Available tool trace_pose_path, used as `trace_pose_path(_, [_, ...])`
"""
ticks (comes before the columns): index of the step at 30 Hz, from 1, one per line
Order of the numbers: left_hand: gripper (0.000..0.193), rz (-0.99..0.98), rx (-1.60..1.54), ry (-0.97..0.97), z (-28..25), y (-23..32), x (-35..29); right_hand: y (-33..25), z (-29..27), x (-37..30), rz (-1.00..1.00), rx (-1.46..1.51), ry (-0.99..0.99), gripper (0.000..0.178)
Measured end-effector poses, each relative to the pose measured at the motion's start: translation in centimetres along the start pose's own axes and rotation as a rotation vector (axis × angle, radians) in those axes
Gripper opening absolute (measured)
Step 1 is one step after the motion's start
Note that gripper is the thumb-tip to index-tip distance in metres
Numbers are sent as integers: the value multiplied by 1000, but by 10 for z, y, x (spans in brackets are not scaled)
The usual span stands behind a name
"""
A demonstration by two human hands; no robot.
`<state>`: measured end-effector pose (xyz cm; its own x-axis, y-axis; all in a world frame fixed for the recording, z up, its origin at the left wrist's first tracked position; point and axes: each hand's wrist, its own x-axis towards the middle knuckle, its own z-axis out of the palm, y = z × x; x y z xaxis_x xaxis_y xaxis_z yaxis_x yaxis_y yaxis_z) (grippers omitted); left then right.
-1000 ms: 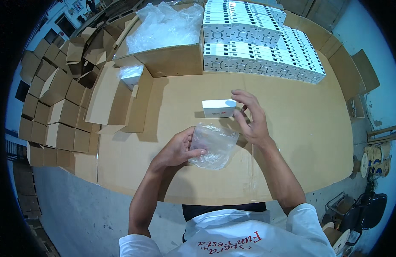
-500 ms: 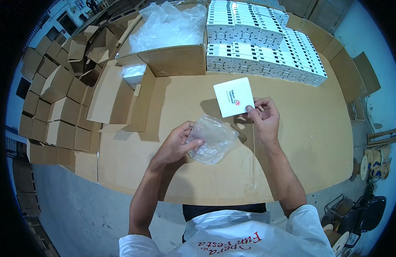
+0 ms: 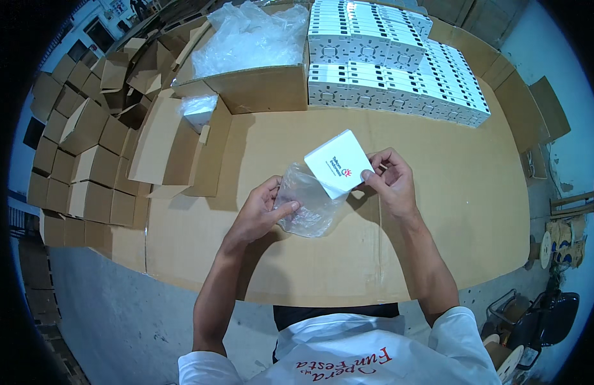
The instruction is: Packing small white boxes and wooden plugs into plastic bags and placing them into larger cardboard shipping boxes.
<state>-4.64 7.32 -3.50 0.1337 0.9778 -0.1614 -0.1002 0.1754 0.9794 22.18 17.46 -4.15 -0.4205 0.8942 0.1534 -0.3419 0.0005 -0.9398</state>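
Between the thumb and fingers of my right hand [image 3: 391,183] is a flat white square box [image 3: 336,164] with a small red and dark print, held by its right corner and tilted. My left hand [image 3: 261,212] pinches the left side of a clear plastic bag [image 3: 304,210]. The lower left edge of the box overlaps the upper right part of the bag; whether it is inside the bag's mouth I cannot tell. Both hands are above the cardboard-covered table [image 3: 322,273].
Rows of stacked white boxes [image 3: 393,90] stand at the back. Left of them, a carton [image 3: 258,90] holds a heap of clear plastic bags [image 3: 252,42]. A smaller open carton [image 3: 168,144] with a wrapped white box [image 3: 199,110] sits at left, beside piled brown boxes [image 3: 94,163].
The white box has moved left and down and turned clockwise, so it now overlaps the bag. My left hand and the bag have risen slightly.
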Motion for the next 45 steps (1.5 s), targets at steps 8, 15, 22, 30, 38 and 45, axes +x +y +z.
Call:
trace_pose_path(8, [35,-31,38,-40,-1,2,-1,5,2,0,-39,-68,-62,18])
trace_pose_path(15, [38,2,46,-60,4,-1,1,16,9,-1,18,-107,-82,18])
trace_pose_path(22, [39,-5,24,-36,7,-8,6,19,14,-2,105,-179,-102,20])
trace_pose_path(30, [39,65,-243,101,9,-18,16,18,24,-7,150,-188,-78,34])
trace_pose_path(38, [43,169,-102,95,16,-29,20,1,38,-9,479,-322,-67,35])
trace_pose_path(45, [40,164,-96,112,20,-20,17,10,34,-9,236,-197,-91,28])
